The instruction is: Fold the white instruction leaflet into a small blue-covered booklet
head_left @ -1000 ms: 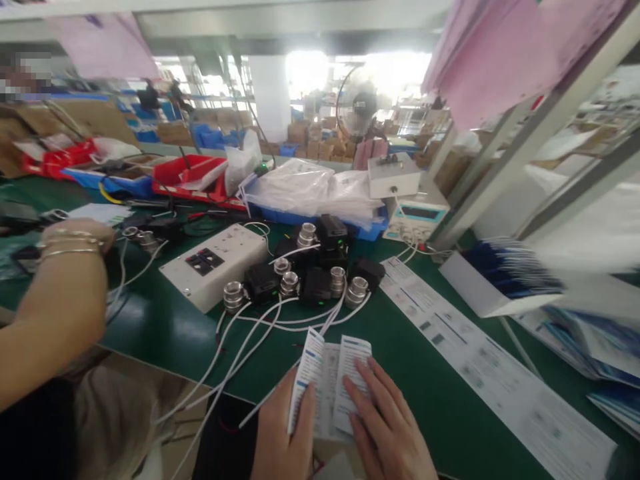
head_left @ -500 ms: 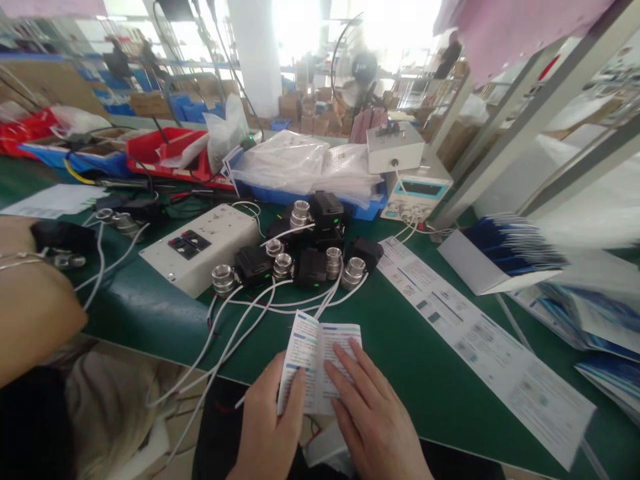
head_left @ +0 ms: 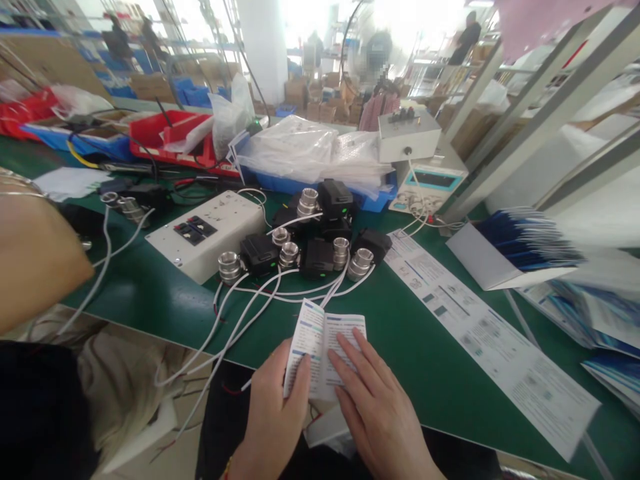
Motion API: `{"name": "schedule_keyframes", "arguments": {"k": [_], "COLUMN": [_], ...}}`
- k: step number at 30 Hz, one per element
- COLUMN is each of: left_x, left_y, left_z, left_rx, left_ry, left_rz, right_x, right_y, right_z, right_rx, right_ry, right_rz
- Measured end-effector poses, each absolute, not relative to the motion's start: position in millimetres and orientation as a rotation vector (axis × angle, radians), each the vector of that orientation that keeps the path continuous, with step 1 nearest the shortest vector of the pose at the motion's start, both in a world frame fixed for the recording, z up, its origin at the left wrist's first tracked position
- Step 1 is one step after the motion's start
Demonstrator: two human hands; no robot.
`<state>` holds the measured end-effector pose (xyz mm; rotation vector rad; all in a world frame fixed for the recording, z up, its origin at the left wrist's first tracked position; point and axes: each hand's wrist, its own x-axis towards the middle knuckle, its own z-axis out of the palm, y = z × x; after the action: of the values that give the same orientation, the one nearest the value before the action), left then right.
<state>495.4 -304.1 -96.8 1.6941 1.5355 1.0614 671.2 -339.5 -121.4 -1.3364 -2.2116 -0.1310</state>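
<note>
**2 hands on 1 folded leaflet**

Head view: the left hand (head_left: 273,417) grips the left edge of a small printed leaflet (head_left: 323,347), thumb on its front. The right hand (head_left: 377,410) lies flat with fingers spread, pressing the leaflet's right half. The leaflet sits at the near edge of the green table (head_left: 150,300), partly over the edge.

Just beyond it lies a cluster of black valve units (head_left: 317,257) with metal fittings; about 6 fittings show, and white cables (head_left: 240,320) trail from them toward the person. 1 white control box (head_left: 207,233) lies left of the cluster. 1 long printed sheet (head_left: 480,333) lies to the right. 1 co-worker's forearm (head_left: 35,257) enters at far left.
</note>
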Motion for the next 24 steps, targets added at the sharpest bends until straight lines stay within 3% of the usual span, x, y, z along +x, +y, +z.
{"name": "schedule_keyframes", "arguments": {"k": [24], "left_x": [494.5], "left_y": [-305.4], "left_z": [-102.4], "left_rx": [1.841], "left_ry": [1.429], "left_rz": [1.108], "right_x": [668.8], "right_y": [-339.7], "right_z": [-126.3], "right_rx": [-1.367], "right_ry": [-2.233], "right_rz": [-0.185]}}
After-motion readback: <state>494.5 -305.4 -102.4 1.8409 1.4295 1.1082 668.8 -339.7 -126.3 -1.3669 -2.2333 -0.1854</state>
